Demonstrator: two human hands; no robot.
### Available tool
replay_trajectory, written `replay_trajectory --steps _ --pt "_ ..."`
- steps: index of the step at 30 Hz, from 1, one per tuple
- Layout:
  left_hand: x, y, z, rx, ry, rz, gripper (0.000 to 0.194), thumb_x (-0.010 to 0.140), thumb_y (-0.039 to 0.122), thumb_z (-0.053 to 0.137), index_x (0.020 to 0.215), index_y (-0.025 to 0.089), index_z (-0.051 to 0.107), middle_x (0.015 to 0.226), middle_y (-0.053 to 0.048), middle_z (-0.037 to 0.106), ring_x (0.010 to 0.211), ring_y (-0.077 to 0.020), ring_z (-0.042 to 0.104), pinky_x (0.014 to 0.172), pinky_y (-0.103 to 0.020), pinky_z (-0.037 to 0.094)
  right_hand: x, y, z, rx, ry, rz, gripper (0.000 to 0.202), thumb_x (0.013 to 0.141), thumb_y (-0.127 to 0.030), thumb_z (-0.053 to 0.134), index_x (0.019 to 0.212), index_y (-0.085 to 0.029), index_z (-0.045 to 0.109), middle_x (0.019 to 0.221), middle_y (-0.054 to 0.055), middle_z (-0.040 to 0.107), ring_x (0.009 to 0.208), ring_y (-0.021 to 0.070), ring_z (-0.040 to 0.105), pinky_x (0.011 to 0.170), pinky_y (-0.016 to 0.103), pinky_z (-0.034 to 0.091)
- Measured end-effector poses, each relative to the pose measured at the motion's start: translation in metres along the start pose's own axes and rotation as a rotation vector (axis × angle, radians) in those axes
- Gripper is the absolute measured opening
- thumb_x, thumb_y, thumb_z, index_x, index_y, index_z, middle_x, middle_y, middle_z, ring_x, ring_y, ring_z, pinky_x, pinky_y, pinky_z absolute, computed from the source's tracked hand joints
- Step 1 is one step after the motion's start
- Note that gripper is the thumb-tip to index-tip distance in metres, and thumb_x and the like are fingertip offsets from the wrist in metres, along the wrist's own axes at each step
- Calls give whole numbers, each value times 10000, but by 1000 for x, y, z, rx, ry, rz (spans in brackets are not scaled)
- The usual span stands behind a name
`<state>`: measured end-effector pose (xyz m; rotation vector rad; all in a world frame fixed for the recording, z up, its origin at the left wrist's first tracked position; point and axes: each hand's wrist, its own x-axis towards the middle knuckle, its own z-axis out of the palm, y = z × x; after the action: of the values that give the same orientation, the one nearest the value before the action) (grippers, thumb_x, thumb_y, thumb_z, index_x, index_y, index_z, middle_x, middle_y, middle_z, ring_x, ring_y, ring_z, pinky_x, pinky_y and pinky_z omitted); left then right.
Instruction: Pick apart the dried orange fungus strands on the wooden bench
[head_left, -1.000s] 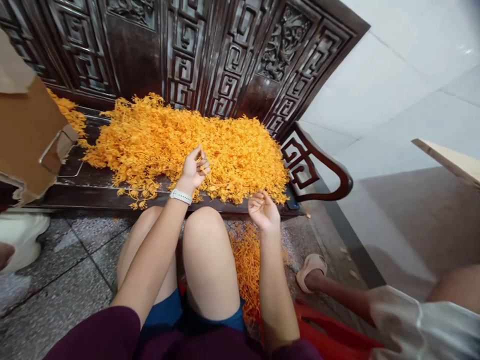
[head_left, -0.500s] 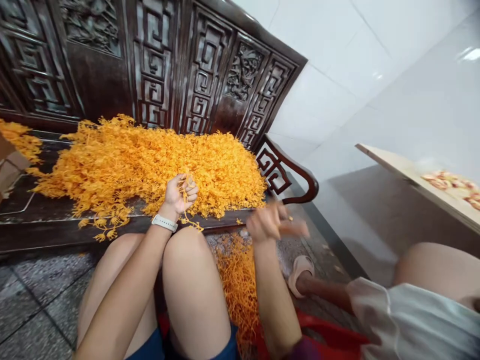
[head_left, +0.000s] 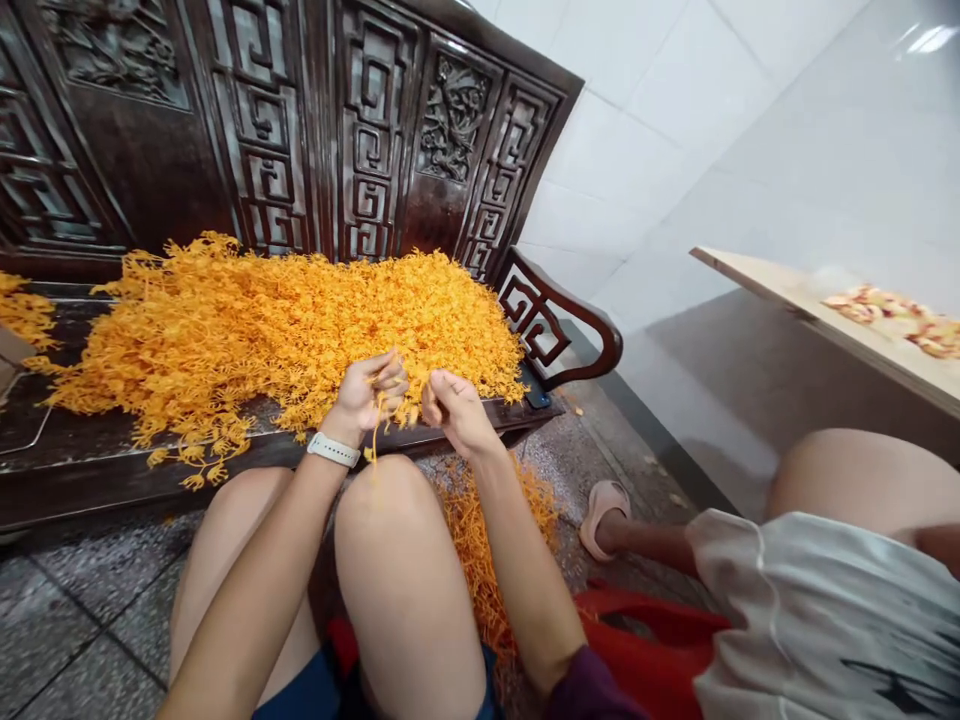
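My left hand [head_left: 367,392], with a pale watch band on its wrist, is closed around a thin orange plastic sprig [head_left: 374,440]; part of the sprig dangles below the fingers over my knee. Close to its right, my right hand [head_left: 459,410] is pinched, thumb against fingers. What sits in that pinch is too small to make out. Both hands are in front of a large heap of orange plastic sprigs [head_left: 300,320] spread along a dark carved wooden bench [head_left: 75,455].
Below my right forearm, a pile of orange strands [head_left: 469,545] lies on the floor. Another person's sandalled foot [head_left: 602,520] and a red plastic stool [head_left: 645,650] are at right. A wooden board [head_left: 757,280] bears small pieces. A dark flat object [head_left: 537,398] lies at the bench end.
My right hand, blurred and farther right over the floor before, has come left beside my left hand. The left hand still grips the orange sprig. The view has shifted slightly.
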<state>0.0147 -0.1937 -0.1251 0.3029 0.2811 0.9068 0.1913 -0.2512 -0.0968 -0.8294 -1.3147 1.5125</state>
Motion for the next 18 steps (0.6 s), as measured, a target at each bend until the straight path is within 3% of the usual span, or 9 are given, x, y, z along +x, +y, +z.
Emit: replay_trajectory --steps 2,6,7,8,9,12,14,16,18 --pt "9 1 -6 -100 64 67 474 1058 246 423 609 221 273 474 64 225 347 -86 269 348 -207 189 -22 -13 4 -117 -213 -52 369 981 -421 714 716 -179 627 552 -52 521 470 68 404 497 197 344" --pt "24 12 -27 -218 184 202 447 1070 223 358 636 231 249 458 65 239 337 -80 254 336 -208 185 -82 -43 15 -74 -1144 -134 190 886 -345 837 824 -185 756 751 61 729 640 122 671 637 213 497" --pt "26 14 -31 -231 190 244 443 1066 230 368 640 230 251 459 64 244 340 -79 249 337 -207 186 -94 -50 17 -22 -1317 -117 198 873 -356 848 803 -195 756 761 74 743 660 133 694 651 214 507" --pt "28 16 -34 -240 186 281 437 1061 235 383 643 228 257 461 64 246 347 -79 249 340 -206 189 -103 -56 18 32 -1353 -89 219 856 -372 862 769 -205 750 742 75 743 651 137 698 639 215 508" --pt "30 15 -35 -244 176 303 431 1057 237 395 646 226 266 465 65 244 354 -79 252 345 -202 195 -108 -61 16 83 -1263 -66 242 835 -395 877 741 -216 743 702 64 728 617 137 682 608 219 502" --pt "31 10 -32 -234 170 301 422 1062 239 381 651 223 291 478 71 237 363 -78 251 355 -198 203 -98 -68 3 230 -624 -92 291 869 -546 801 845 -259 764 596 -6 617 485 116 514 472 230 419" --pt "30 5 -28 -220 187 282 431 1075 251 354 648 225 297 482 71 239 367 -82 249 358 -211 208 -80 -67 -8 320 -279 -71 348 988 -570 610 1030 -259 760 629 -21 588 471 103 369 423 215 326" --pt "29 2 -23 -203 209 279 440 1081 259 345 644 226 305 485 70 241 370 -86 253 362 -221 214 -66 -62 -14 411 4 42 368 1024 -488 527 1120 -207 744 640 -21 560 477 93 281 411 207 246" --pt "27 0 -19 -185 235 294 443 1080 260 356 640 220 321 486 71 238 371 -83 258 365 -217 219 -63 -53 -15 440 171 126 333 984 -419 582 1071 -146 753 609 -26 515 466 76 257 421 215 209"
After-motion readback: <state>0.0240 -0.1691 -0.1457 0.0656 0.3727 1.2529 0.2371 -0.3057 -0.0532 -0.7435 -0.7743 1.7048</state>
